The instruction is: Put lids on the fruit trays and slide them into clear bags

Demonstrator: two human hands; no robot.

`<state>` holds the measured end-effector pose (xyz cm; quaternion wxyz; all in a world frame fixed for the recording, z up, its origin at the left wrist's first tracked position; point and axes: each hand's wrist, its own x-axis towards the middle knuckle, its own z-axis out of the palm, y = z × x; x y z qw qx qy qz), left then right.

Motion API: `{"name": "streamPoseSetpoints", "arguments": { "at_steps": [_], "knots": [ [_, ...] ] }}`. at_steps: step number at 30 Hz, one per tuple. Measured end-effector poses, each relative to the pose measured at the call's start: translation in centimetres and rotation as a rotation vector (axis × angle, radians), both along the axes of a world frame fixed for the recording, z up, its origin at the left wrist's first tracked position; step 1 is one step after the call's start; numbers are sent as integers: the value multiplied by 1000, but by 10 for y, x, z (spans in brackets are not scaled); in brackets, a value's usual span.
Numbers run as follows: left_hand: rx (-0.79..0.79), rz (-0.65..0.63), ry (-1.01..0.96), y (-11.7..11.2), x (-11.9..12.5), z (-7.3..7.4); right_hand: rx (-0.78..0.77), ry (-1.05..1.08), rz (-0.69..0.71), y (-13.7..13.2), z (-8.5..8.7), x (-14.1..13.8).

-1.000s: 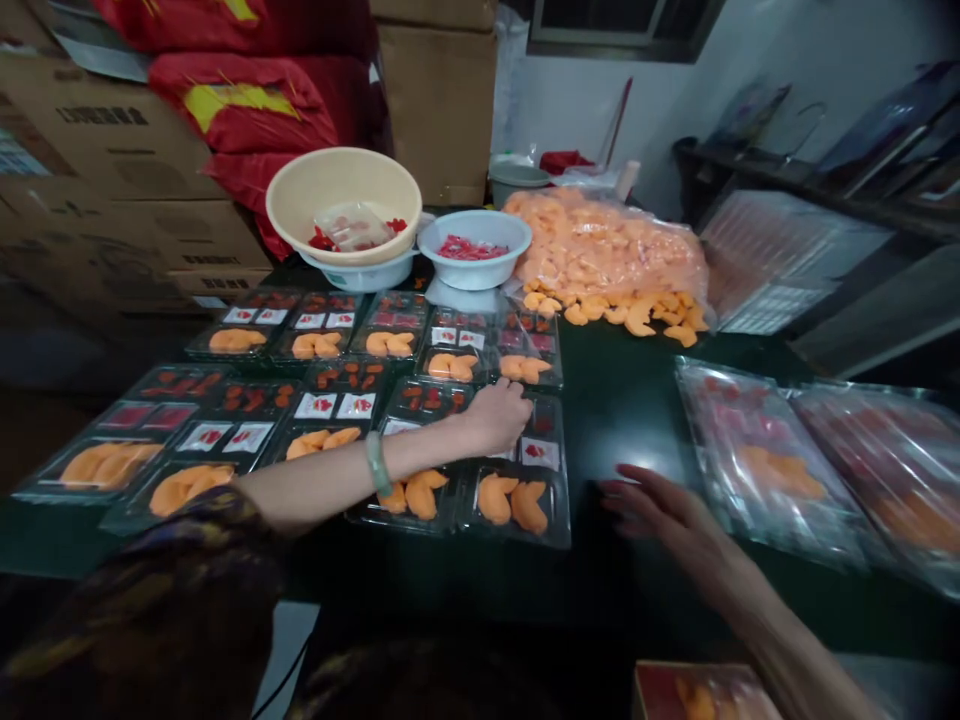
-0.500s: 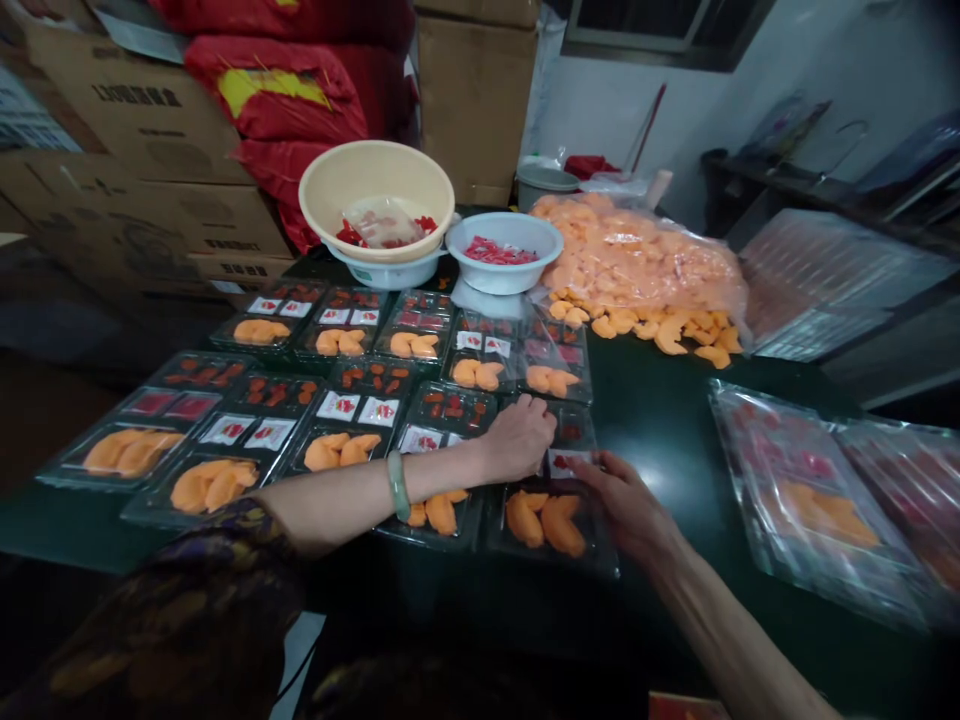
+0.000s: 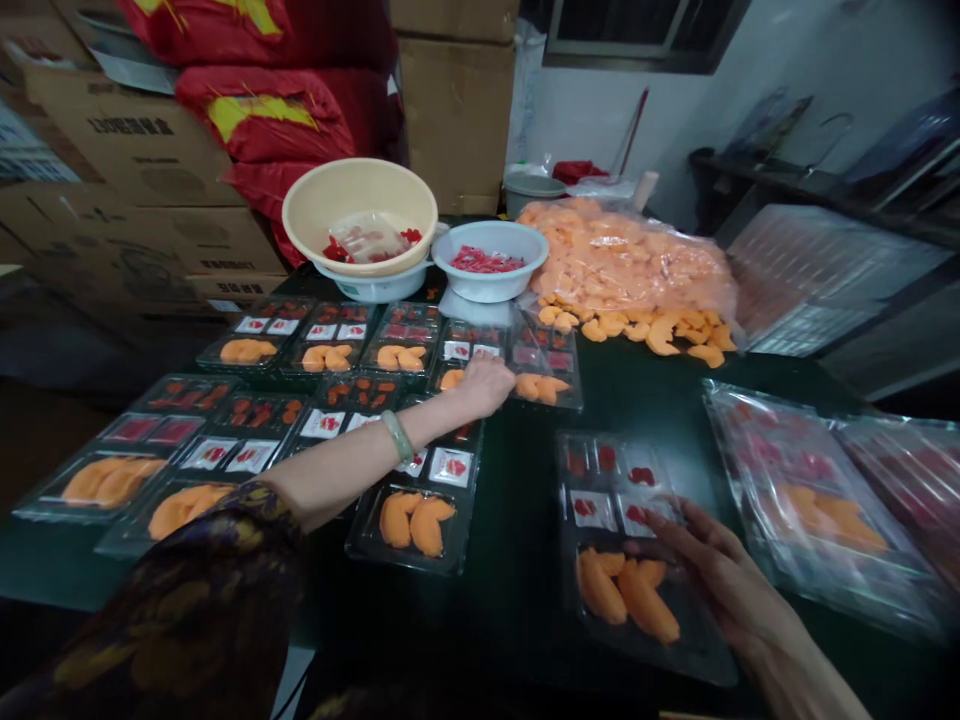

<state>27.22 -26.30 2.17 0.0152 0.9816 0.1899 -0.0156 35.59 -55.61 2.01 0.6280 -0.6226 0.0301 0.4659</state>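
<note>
My right hand [image 3: 716, 555] grips the right edge of a clear plastic compartment tray [image 3: 551, 560], thumb over the rim. Inside it are small dark-red pieces on top, two white packets [image 3: 592, 510] with red print, and orange curved pieces [image 3: 630, 592]. This tray is apart from the others and slightly blurred. My left hand [image 3: 487, 385], with a green bangle [image 3: 397, 436] on the wrist, is curled closed above the rows of filled trays, near a back-row tray [image 3: 457, 350]. Whatever its fingers hold is hidden. Below the left forearm, another filled tray [image 3: 412, 560] lies on the table.
At the back stand a cream basin [image 3: 360, 180] and a light-blue basin [image 3: 487, 285] with red pieces. A large plastic bag of orange pieces [image 3: 622, 255] lies beside them. Stacked filled packs [image 3: 795, 480] are at the right. Cardboard boxes [image 3: 457, 120] and red sacks [image 3: 300, 110] rise behind.
My right hand has drawn the front-right tray rightward and toward me, away from the rows. My left hand has moved left and away from me, off that tray.
</note>
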Motion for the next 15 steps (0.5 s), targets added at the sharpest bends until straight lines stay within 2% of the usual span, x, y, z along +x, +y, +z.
{"name": "streamPoseSetpoints", "arguments": {
  "at_steps": [4,9,15],
  "knots": [
    [-14,-18,51,-3,-1,4,16,13,77,-2,-4,0],
    [29,87,-13,-5,11,-3,49,24,118,2,-8,0],
    [-44,139,-115,13,15,-8,62,21,133,4,-4,2]
  ]
}}
